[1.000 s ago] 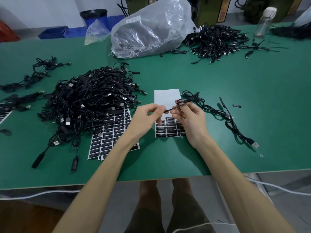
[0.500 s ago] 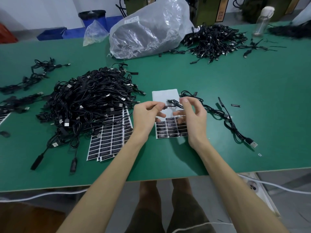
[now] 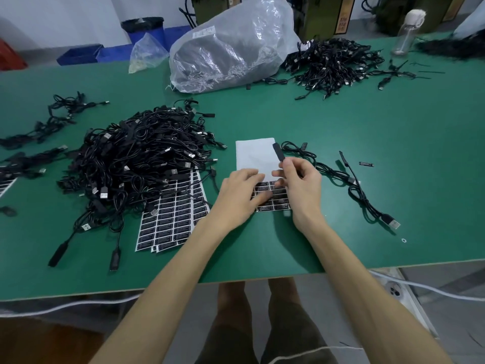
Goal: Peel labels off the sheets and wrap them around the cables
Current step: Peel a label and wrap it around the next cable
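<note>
Two bare hands are low over a green table. The right hand pinches one black cable near its end, with the thumb and fingers curled round it. The thick black end sticks up out of the fingers, over the white bare part of a label sheet. The rest of the cable lies on the table to the right and ends in a flat plug.

The left hand rests on the same sheet, with its fingertips down on the rows of black labels. The fingertips are blurry, so I cannot tell if they pinch a label or just press on the sheet.

To the left is a big pile of black cables. More label sheets lie partly under it. One loose label lies on the table, well to the right of the hands.

At the back are a big clear plastic bag, another pile of cables and a clear bottle.
</note>
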A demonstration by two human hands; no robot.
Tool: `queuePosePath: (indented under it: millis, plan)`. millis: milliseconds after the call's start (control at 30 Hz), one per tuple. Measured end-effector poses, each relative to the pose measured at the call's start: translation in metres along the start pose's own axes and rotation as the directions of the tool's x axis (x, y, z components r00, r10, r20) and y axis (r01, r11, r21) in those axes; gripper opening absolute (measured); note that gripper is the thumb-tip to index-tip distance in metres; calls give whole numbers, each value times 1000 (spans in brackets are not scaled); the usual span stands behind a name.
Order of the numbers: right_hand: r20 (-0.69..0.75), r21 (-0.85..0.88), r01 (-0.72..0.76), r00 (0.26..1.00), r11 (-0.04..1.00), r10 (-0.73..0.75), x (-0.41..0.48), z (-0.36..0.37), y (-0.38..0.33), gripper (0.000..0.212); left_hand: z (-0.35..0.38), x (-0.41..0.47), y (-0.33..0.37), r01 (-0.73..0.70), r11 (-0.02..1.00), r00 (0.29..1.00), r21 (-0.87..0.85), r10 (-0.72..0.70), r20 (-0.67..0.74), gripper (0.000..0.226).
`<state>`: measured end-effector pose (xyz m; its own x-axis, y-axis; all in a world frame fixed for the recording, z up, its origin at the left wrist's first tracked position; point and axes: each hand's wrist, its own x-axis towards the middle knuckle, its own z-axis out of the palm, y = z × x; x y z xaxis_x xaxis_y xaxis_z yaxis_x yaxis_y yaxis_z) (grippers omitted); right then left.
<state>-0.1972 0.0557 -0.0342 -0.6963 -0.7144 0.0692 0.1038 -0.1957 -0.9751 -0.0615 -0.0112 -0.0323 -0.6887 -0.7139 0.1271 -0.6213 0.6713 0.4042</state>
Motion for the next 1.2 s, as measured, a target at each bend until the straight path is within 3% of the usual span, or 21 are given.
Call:
queuePosePath:
  millis: [233, 733, 900, 1067, 1200]
  plan:
    - [-53, 4, 1, 999, 1000, 0, -1, -2, -1, 10, -9, 0, -5, 31, 999, 996, 33, -28, -86, 35]
    - [20, -206, -23, 999, 978, 27, -3, 3, 3, 10, -4, -2, -1, 102, 993, 965, -64, -114, -234, 23]
    - [26, -254, -7, 1000, 967, 14, -4, 3, 2, 11, -7, -3, 3, 138, 986, 974, -92, -152, -170, 32]
    - [34, -313, 5, 999, 950, 6, -4, 5, 3, 11, -25, -3, -3, 199, 951, 978, -235, -179, 103, 56]
    - [34, -336, 10, 999, 942, 2, -5, 5, 2, 10, -24, -3, 3, 175, 970, 985, -169, -173, 27, 39]
